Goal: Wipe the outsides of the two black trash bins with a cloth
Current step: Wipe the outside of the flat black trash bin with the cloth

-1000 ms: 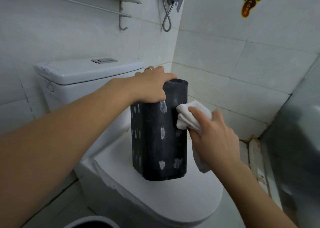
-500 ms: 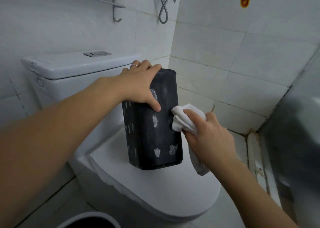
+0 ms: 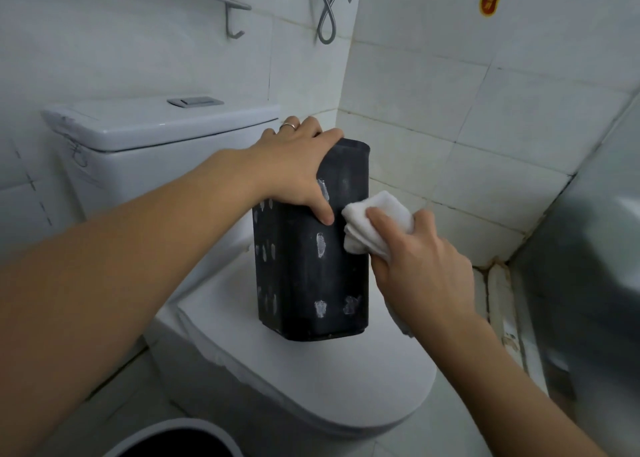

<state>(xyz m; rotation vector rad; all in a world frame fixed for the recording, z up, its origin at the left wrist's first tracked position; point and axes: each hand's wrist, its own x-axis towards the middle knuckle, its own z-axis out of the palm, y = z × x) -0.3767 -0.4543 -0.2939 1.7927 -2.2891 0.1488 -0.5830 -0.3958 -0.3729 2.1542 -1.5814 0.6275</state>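
A tall black rectangular trash bin (image 3: 304, 283) with whitish smudges stands upright on the closed toilet lid (image 3: 311, 387). My left hand (image 3: 294, 165) grips its top from the left, thumb on the front face. My right hand (image 3: 419, 266) holds a bunched white cloth (image 3: 367, 221) pressed against the bin's upper right edge. A second round bin (image 3: 180, 439) with a pale rim and dark inside shows at the bottom edge, mostly cut off.
The white toilet cistern (image 3: 156, 130) stands behind the bin at the left. Tiled walls close in behind and to the right. A shower hose (image 3: 327, 16) and a metal rack (image 3: 232, 6) hang above. A grey blurred surface (image 3: 588, 283) fills the right side.
The cloth in my right hand has slid a little up the bin's right edge. My left hand shifted its grip on the top, and the view moved slightly.
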